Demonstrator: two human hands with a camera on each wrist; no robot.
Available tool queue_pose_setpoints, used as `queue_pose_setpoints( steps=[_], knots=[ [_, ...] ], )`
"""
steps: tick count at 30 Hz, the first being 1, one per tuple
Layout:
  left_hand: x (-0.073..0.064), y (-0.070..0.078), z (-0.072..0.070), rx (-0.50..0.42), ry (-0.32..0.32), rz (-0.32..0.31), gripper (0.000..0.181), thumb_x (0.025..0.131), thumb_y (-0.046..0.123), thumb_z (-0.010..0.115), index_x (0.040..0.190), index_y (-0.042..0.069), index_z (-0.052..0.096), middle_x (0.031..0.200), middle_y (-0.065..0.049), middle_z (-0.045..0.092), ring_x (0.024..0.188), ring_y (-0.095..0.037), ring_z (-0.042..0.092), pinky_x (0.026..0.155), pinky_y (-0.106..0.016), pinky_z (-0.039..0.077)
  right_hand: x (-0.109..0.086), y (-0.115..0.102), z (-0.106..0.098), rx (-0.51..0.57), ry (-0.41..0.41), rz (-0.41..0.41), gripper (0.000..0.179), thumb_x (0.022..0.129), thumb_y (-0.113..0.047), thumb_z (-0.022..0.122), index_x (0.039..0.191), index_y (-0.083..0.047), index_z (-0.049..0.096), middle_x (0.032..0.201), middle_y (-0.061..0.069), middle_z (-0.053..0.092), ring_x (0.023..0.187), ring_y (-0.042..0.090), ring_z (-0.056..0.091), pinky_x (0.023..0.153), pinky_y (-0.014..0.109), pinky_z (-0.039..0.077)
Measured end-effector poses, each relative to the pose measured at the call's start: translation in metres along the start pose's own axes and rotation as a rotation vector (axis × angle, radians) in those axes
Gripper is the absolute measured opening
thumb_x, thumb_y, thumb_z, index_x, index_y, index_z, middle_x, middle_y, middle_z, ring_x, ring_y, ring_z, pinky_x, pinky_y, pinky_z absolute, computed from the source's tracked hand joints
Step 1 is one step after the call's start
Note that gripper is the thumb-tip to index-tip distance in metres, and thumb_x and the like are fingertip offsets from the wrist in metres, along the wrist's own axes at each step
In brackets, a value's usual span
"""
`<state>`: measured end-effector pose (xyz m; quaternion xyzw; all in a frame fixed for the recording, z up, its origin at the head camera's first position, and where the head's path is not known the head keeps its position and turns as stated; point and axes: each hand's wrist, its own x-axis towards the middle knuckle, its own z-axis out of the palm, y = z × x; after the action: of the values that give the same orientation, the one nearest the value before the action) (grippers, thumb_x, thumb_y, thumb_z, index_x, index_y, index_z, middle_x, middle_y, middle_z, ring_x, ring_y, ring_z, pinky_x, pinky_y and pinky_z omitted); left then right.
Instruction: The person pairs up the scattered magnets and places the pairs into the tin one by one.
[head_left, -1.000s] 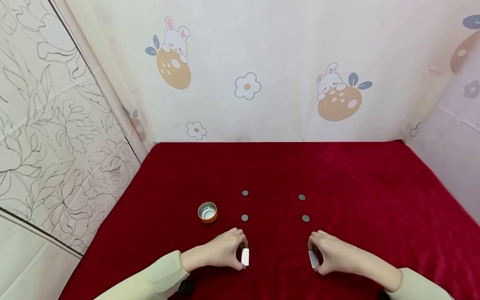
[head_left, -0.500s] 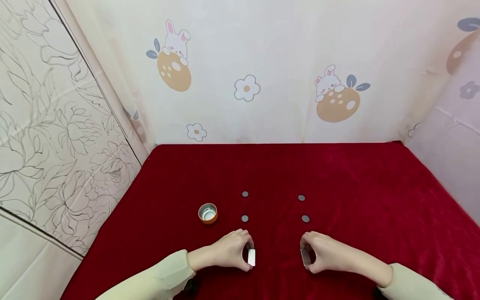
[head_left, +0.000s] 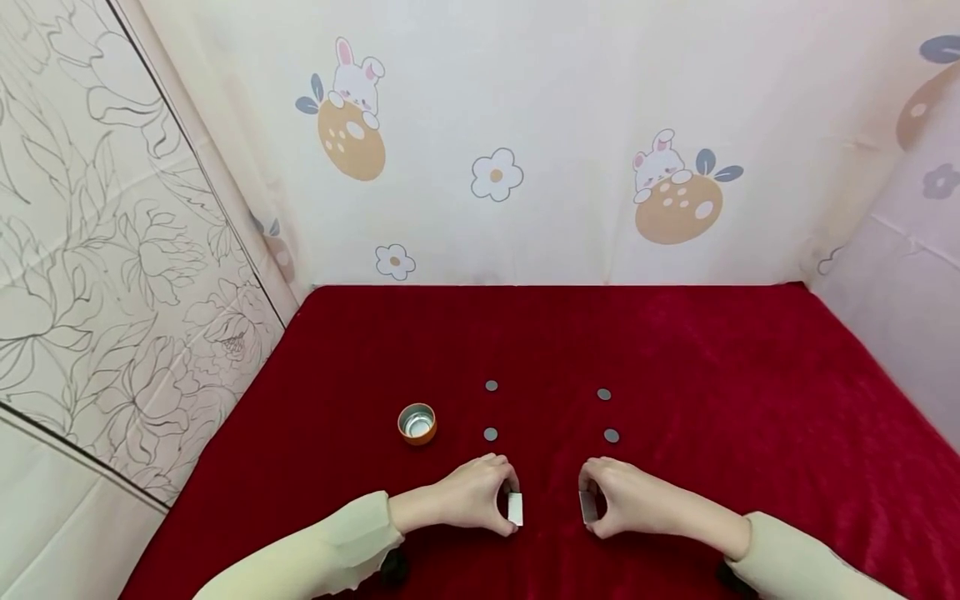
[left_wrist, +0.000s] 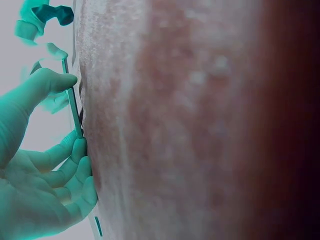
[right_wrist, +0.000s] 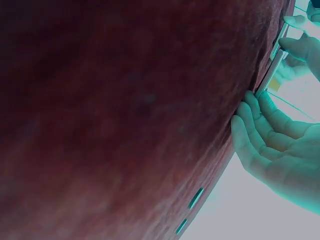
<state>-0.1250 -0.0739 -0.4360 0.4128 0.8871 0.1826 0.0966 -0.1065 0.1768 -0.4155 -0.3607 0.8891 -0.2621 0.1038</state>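
Observation:
Between thumb and fingertips, my left hand (head_left: pixel 476 493) pinches a small flat white rectangular plate (head_left: pixel 515 509) by its near and far ends. Opposite it, my right hand (head_left: pixel 626 496) holds a similar greyish plate (head_left: pixel 588 507) the same way. The two plates face each other with a gap of red cloth between them. Seen edge-on in the left wrist view, the thin plate (left_wrist: pixel 73 107) lies close along the cloth; whether it touches, I cannot tell. The right wrist view shows the other plate (right_wrist: pixel 270 75) also low over the cloth.
Beyond the hands lie several flat grey discs, among them a left disc (head_left: pixel 491 434) and a right disc (head_left: pixel 611 436). A small round orange tin (head_left: pixel 417 438) with a shiny inside stands left of them. Red cloth (head_left: pixel 555 333) covers the table up to a patterned curtain (head_left: pixel 570 167).
Both hands have moved inward with their plates, the left hand rightward and the right hand leftward, narrowing the gap. The discs and the tin have stayed in place.

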Motion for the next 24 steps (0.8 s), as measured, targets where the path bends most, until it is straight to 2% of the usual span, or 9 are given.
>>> queue_pose_setpoints(
  steps=[12,24],
  knots=[
    [0.008,0.005,0.003,0.003,0.016,0.008,0.032,0.065,0.034,0.074,0.085,0.014,0.060,0.076,0.012,0.047,0.071,0.002,0.040,0.062,-0.008,0.034,0.016,-0.007,0.005,0.009,-0.030,-0.016,0.023,0.063,-0.012,0.070,0.077,-0.015,0.051,0.070,-0.013,0.045,0.063,-0.002,0.038,0.056,0.015,0.038],
    [0.012,0.010,0.003,-0.039,0.028,-0.013,0.030,0.065,0.032,0.074,0.084,0.012,0.061,0.075,0.012,0.046,0.069,0.002,0.040,0.061,-0.008,0.034,0.027,-0.013,0.011,0.033,-0.037,-0.028,0.023,0.063,-0.013,0.069,0.079,-0.013,0.053,0.070,-0.013,0.048,0.061,-0.003,0.041,0.056,0.015,0.039]
  ],
)
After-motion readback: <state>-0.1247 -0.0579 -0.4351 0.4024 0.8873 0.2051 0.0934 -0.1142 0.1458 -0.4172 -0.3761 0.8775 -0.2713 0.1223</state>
